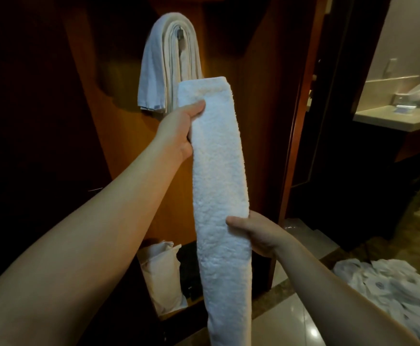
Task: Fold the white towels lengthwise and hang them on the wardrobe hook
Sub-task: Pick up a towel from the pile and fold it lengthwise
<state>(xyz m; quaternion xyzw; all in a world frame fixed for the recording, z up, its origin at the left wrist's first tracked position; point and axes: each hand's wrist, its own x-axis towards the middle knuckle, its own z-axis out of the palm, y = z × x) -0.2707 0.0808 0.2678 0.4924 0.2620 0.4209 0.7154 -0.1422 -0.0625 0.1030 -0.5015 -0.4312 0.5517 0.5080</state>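
Head view: a long white terry towel folded into a narrow strip [220,186] is gripped near its top by the left hand [181,131] and lower down by the right hand [256,236], before white towels draped over the wardrobe hook [180,34].

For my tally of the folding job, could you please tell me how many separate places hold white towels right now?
2. One folded towel is held between the left hand and right hand; a towel bundle drapes over the hook. Its layers cannot be counted separately.
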